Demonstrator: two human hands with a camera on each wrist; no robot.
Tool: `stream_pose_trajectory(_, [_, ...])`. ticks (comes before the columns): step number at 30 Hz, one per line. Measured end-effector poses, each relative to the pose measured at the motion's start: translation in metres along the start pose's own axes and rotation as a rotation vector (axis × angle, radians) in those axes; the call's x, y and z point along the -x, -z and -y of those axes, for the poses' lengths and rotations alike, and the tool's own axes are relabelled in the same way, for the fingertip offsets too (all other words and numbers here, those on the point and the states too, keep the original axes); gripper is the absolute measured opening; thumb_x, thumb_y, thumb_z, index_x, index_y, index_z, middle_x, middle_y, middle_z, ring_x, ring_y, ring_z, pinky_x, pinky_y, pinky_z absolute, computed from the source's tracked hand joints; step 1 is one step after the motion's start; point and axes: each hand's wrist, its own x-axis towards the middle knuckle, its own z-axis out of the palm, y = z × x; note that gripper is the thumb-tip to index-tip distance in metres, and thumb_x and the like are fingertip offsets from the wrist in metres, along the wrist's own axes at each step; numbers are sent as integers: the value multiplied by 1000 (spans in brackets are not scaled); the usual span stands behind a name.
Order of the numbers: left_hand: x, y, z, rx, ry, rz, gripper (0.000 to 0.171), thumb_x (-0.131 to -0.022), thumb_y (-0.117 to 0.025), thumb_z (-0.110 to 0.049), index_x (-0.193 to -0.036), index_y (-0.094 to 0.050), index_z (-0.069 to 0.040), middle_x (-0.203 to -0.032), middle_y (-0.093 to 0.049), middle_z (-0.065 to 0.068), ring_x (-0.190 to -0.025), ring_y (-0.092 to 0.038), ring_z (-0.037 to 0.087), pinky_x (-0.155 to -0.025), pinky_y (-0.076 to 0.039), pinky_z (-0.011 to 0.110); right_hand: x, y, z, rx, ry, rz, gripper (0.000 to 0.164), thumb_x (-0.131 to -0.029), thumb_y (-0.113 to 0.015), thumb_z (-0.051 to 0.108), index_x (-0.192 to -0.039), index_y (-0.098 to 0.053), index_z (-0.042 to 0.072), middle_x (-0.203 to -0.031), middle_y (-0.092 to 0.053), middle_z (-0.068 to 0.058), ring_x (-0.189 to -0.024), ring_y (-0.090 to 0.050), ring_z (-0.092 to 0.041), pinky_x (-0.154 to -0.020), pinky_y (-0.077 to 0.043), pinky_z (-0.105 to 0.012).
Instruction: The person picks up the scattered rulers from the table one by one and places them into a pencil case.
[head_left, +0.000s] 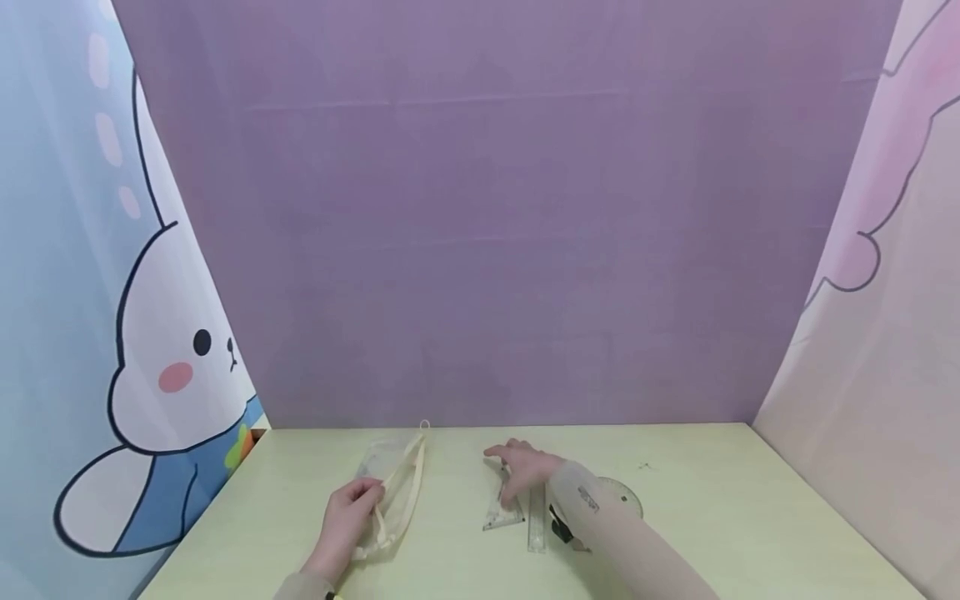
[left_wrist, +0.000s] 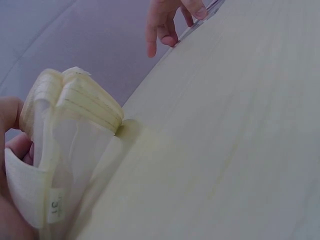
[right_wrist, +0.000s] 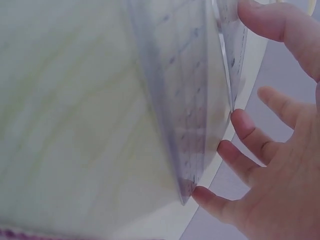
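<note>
My left hand (head_left: pixel 352 510) pinches the cream-edged rim of a see-through mesh pouch (head_left: pixel 415 492) on the table's left side. In the left wrist view the mouth of the pouch (left_wrist: pixel 85 102) gapes a little, and a small label marked 31 shows. Over a clear set square (head_left: pixel 504 523) and a clear straight ruler (head_left: pixel 537 529) my right hand (head_left: pixel 525 467) reaches with fingers spread. Seen from the right wrist, fingertips touch or nearly touch the far end of the ruler (right_wrist: pixel 185 115), and the thumb is by the set square (right_wrist: pixel 234 55). A clear protractor (head_left: pixel 628 496) is partly hidden by the right forearm.
Small dark marks or a tiny object (head_left: pixel 646 466) lie on the pale yellow table (head_left: pixel 720 517), right of the protractor. A purple cloth (head_left: pixel 510 250) hangs behind the table's back edge, with printed cloths on both sides.
</note>
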Motion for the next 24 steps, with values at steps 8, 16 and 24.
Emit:
stream_pose_trajectory(8, [-1,1,0,-3,9,1,21,-88,-64,-12,-102,-69,3,-81,-64,3,-80,-52,15,-73,-42,24,-8,-5,0,5,-49,6,96,-61,-83,18,-147,-40,27,-148,-31,-17,-133,-31,-35,-93,-34,-68])
stream_pose_trajectory(16, [1,4,-1,-7,11,9,21,-89,-64,-13,-102,-69,3,-83,-65,5,-80,-52,14,-75,-41,24,-8,-6,1,-80,-8,-14,99,-59,-82,7,-147,-40,24,-113,-39,-5,-94,-45,-20,-72,-46,-42])
stream_pose_trajectory(24, [-1,1,2,22,19,3,20,-88,-64,-12,-101,-69,3,-80,-64,4,-76,-52,13,-70,-43,23,-9,-7,-5,-170,95,-36,100,-61,-74,-6,-150,-34,16,-115,-32,-11,-76,-44,-15,-55,-43,-26])
